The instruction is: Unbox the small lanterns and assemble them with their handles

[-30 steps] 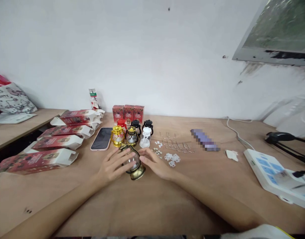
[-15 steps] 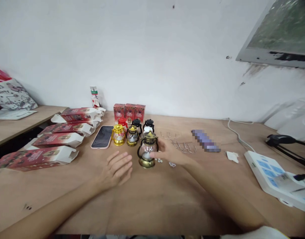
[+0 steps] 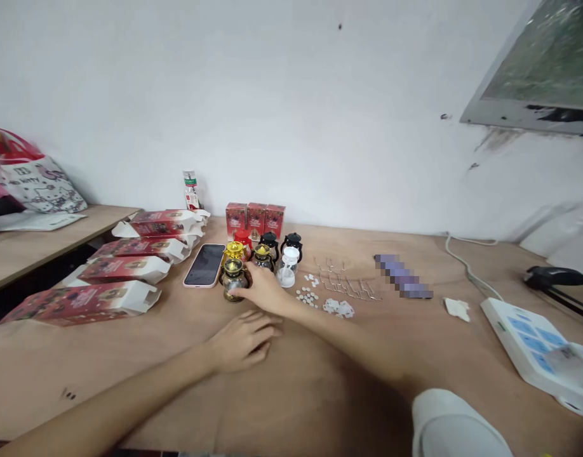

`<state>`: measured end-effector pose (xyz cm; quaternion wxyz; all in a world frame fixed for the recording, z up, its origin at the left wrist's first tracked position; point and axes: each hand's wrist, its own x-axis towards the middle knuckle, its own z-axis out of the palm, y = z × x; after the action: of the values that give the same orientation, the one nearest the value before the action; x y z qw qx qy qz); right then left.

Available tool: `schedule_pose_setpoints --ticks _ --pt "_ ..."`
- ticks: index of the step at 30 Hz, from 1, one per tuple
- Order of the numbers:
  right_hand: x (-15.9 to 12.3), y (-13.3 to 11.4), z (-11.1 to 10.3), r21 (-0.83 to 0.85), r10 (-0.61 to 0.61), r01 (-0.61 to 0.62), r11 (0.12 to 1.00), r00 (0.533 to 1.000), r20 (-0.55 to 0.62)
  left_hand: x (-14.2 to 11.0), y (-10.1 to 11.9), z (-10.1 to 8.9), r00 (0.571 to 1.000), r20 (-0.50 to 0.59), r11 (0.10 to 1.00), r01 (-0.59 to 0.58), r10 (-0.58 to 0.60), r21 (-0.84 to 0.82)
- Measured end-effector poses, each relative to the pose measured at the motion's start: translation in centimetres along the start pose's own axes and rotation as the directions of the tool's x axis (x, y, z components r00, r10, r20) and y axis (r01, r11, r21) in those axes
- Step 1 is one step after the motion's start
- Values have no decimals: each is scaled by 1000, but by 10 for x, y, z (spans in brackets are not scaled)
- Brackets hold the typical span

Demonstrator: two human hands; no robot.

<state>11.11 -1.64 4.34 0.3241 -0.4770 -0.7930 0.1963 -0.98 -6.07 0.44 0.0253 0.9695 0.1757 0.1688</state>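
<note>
My right hand [image 3: 265, 289] has its fingers around the side of a bronze-coloured miniature lantern [image 3: 234, 282], which stands upright in front of the gold lantern [image 3: 235, 250]. Below it my left hand [image 3: 246, 341] rests near the table, fingers extended and holding nothing. Beside the held one are another bronze lantern [image 3: 262, 256], a white lantern [image 3: 288, 266], two black lanterns [image 3: 292, 242] and a red lantern [image 3: 242, 237], which is partly hidden. A phone [image 3: 204, 265] lies just left of the group.
Opened red cartons [image 3: 124, 270] lie at left, and upright red boxes [image 3: 256, 219] stand behind the lanterns. Small white discs [image 3: 307, 297], white plastic pieces [image 3: 338, 308] and bent wire handles [image 3: 348, 284] are spread right of centre. A power strip [image 3: 534, 349] lies at far right.
My right hand has carried the bronze lantern left, from the front of the group to beside the phone. My left hand has shifted slightly right and down. The view has tilted slightly.
</note>
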Motion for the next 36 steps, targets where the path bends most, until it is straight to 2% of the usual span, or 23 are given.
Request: schedule_pose_setpoints --ticks 2,5,7,10,12,15,19,23,25,28,31,33,34,36 --pt "-8 0 -2 -51 -34 30 998 997 -73 1 -1 -4 987 63 987 153 -150 -48" --pt "-8 3 -24 -91 -132 114 989 967 -216 2 -3 -7 964 145 969 234 -221 -80" --pt "10 11 -50 -152 -171 129 980 936 -308 1 -4 -5 957 185 966 243 -223 -93" --pt "58 36 -91 -268 -86 -28 963 910 -405 0 -8 -3 956 192 960 247 -220 -129" --pt "92 57 -110 -367 20 -141 919 950 -313 0 -9 -2 956 178 955 260 -234 -141" --pt "129 84 -120 -401 75 -168 900 968 -238 0 -11 -2 939 170 937 322 -299 -132" --pt "151 104 -113 -405 134 -190 895 978 -163 1 -11 -3 926 169 925 360 -338 -120" --pt "160 107 -109 -400 198 -237 885 970 -138 2 -11 -4 926 171 928 356 -336 -106" --pt "160 104 -114 -386 212 -263 884 962 -170 2 -10 -5 926 175 928 356 -334 -111" --pt "149 98 -129 -359 197 -305 882 931 -307 1 -10 -5 930 171 930 347 -325 -117" --pt "121 89 -146 -215 170 -313 925 848 -502 0 -10 -4 935 140 923 346 -326 -168" --pt "89 82 -148 72 194 -191 979 757 -623 -2 -10 -4 937 120 899 349 -328 -266" --pt "69 77 -145 226 221 -93 970 728 -649 -2 -9 -4 934 115 875 356 -337 -329" --pt "23 64 -129 442 269 59 895 718 -642 -3 -8 -2 926 108 791 365 -360 -490"
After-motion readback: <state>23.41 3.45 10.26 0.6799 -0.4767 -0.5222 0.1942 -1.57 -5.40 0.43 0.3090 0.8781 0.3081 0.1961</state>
